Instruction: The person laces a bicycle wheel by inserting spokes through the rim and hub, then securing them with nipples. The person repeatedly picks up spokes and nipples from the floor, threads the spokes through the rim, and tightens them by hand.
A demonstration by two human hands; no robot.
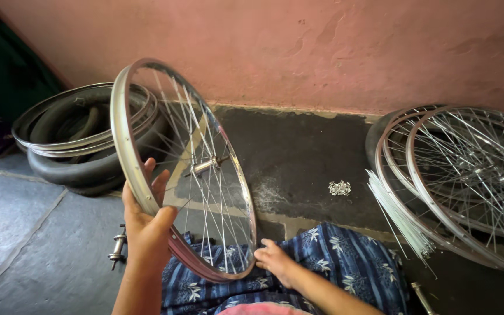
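1. Head view, far left: a stack of bare rims and black tyres (80,137) is lying on the floor against the pink wall (333,46); these look unbuilt.
2. Just below, a loose hub axle (116,248) is resting on the grey floor (36,233), near the person's left arm.
3. Left hand (146,219) is gripping the near edge of the spoked wheel (185,169), palm under the rim, fingers curled over it, holding it upright and tilted.
4. Wheel is sitting above the lap; spokes look laced all the way round to the hub (204,166), so the lacing appears done, with truing probably remaining.
5. Right hand (275,259) is pinching at the lower rim, fingers closed on it or on a spoke end; which one is too small to tell.
6. Blue flowered cloth (345,262) is covering the knees.
7. Small heap of nipples (339,188) is lying on the dark floor patch.
8. A bundle of loose spokes (398,213) is leaning beside finished wheels (468,175) at the right.
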